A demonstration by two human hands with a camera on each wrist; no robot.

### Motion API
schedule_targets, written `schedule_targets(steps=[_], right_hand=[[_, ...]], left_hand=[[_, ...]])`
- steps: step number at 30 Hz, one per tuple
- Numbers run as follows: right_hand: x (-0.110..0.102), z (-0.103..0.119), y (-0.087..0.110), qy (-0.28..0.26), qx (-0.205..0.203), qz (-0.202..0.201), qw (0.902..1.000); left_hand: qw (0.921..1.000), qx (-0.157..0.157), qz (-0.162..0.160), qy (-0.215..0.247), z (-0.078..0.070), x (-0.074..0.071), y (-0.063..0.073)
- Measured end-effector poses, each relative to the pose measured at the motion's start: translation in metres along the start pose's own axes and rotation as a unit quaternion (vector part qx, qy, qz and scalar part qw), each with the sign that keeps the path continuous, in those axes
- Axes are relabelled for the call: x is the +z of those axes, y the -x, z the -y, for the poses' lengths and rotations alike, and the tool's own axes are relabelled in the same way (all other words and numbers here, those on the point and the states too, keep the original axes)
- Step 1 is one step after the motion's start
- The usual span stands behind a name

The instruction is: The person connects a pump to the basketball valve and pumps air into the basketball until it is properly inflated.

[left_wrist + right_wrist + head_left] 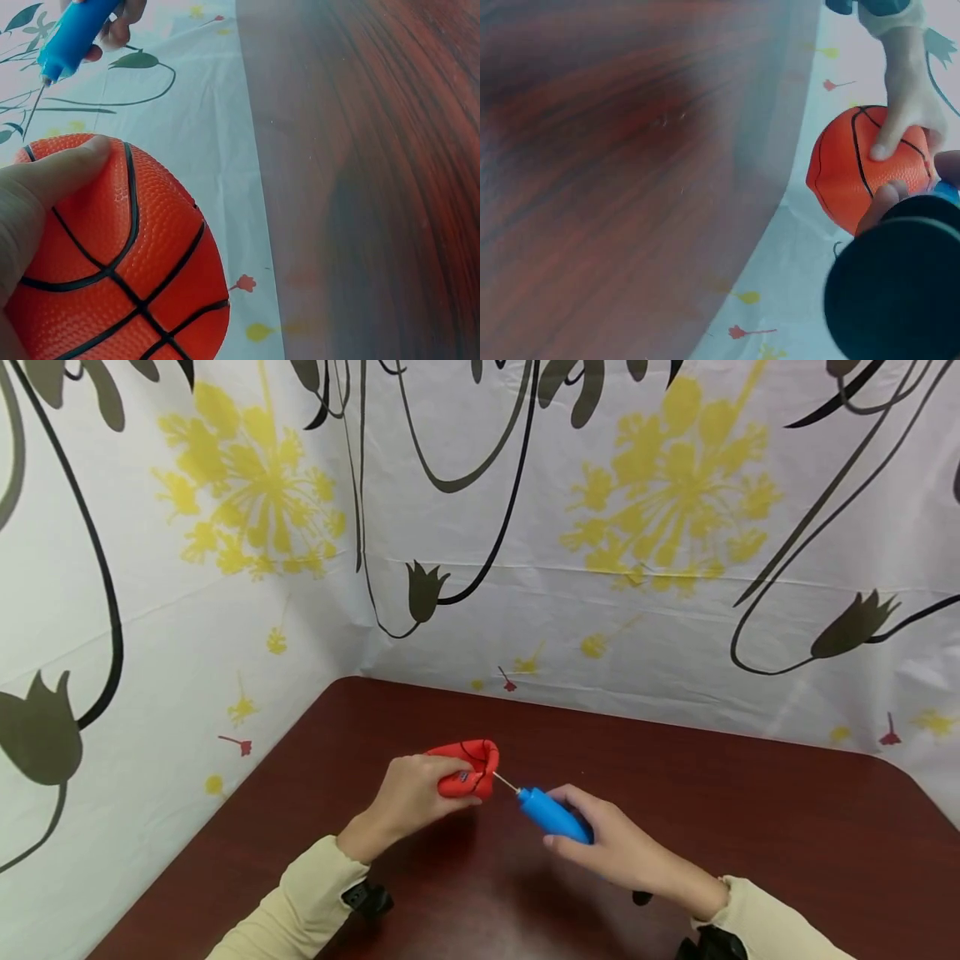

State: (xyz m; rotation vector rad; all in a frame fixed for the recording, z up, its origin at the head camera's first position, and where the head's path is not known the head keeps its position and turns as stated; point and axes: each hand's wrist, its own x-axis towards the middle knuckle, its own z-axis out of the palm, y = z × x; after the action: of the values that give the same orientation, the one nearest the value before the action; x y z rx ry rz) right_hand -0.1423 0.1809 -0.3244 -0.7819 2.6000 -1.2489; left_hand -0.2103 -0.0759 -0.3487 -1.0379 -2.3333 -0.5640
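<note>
A dented, partly flat orange-red toy basketball with black seams is held by my left hand. The thumb presses on its pebbled skin in the left wrist view. My right hand grips a blue hand pump, pointed at the ball. From its nozzle juts a thin metal needle. The needle's tip meets the ball's edge; I cannot tell whether it is inside. In the right wrist view, the pump's round black end hides most of the right hand.
Both hands are above a dark red-brown wooden table with rounded corners. Behind and to the left hangs a white sheet printed with yellow flowers and dark vines. Black straps with small devices sit on both wrists.
</note>
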Motion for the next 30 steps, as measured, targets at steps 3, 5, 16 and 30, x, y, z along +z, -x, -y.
schedule_targets(steps=[3,5,16,30], right_hand=[[0.001,0.002,0.002,0.033,-0.013,0.007,0.9994],[0.001,0.004,0.001,0.058,-0.010,0.009,0.9982],[0.005,0.013,-0.005,0.217,-0.019,-0.025,0.9757],[0.005,0.022,-0.004,0.309,0.025,-0.022,0.9503]], left_hand=[[1.0000,0.004,-0.002,-0.004,-0.001,0.001,-0.001],[1.0000,0.006,-0.002,-0.003,-0.003,0.000,-0.001],[0.9994,0.014,0.023,-0.021,-0.008,0.000,-0.003],[0.9887,0.079,0.016,-0.127,-0.015,0.000,-0.001]])
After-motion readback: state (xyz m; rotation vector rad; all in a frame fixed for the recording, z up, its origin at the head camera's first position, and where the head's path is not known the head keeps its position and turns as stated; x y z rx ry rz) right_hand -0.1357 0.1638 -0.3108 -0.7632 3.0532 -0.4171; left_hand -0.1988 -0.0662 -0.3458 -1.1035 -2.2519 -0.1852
